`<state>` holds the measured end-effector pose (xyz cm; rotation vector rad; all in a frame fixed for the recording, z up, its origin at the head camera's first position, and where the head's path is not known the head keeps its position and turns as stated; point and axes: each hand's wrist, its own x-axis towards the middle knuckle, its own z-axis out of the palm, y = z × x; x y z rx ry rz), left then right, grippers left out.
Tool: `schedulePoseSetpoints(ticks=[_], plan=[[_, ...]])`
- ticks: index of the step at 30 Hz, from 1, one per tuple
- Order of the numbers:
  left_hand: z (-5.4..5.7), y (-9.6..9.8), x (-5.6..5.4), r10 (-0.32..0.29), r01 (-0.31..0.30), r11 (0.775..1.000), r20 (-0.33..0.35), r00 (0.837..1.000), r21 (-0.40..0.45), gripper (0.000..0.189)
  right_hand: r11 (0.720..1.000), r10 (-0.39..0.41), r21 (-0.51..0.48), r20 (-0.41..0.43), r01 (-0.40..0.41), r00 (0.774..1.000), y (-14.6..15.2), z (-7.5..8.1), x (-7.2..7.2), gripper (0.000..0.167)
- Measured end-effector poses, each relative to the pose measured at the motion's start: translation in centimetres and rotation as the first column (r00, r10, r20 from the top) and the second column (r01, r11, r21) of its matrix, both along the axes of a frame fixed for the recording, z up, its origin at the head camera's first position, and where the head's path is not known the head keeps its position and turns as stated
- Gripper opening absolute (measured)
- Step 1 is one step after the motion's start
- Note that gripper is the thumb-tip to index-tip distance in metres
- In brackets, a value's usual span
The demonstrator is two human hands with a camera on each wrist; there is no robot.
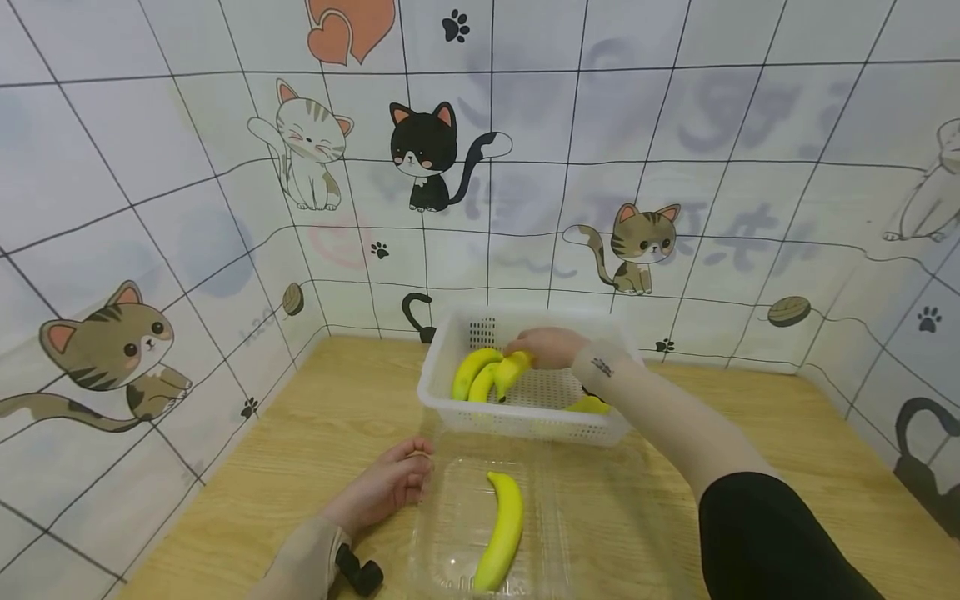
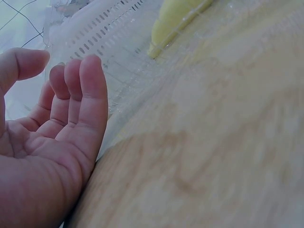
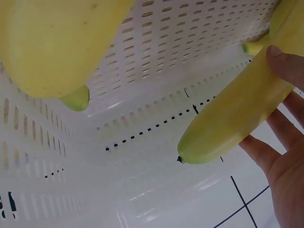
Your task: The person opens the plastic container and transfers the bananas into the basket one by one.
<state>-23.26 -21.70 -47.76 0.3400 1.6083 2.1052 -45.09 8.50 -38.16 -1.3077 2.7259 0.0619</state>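
My right hand (image 1: pixel 551 346) reaches into a white perforated basket (image 1: pixel 431 392) and grips a banana (image 3: pixel 228 114), thumb on one side and fingers on the other. To its left in the basket lie more bananas (image 1: pixel 472 367), and another banana (image 1: pixel 588 405) is partly hidden by my right wrist. On the tabletop, beside a clear plastic container (image 1: pixel 450 517), my left hand (image 1: pixel 386 483) rests with loosely curled fingers and holds nothing. A single banana (image 1: pixel 502 533) lies lengthwise inside that container.
The wooden tabletop (image 1: pixel 337 400) is bounded by a tiled-pattern wall (image 1: pixel 525 233) with cartoon cats. The basket stands close to the back wall, directly behind the clear container. A dark device (image 1: pixel 360 571) is strapped to my left wrist.
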Motion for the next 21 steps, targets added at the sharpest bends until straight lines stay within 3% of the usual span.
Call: schedulePoseSetpoints(ticks=[11, 16, 21], plan=[[-0.4, 0.2, 0.3, 0.008, -0.008, 1.0, 0.026, 1.0, 0.002, 0.017, 0.996, -0.065, 0.059, -0.003, 0.065, 0.998, 0.3, -2.2, -0.1, 0.055], [-0.5, 0.2, 0.2, 0.03, -0.03, 0.999, 0.034, 0.999, -0.017, 0.018, 0.998, -0.025, 0.049, -0.029, 0.027, 0.999, 0.3, -2.8, -0.5, 0.055], [-0.3, 0.1, 0.0, 0.039, -0.038, 0.999, 0.031, 0.999, -0.021, 0.017, 0.999, 0.02, 0.045, -0.052, -0.017, 0.998, 0.0, -2.4, -0.3, 0.053]])
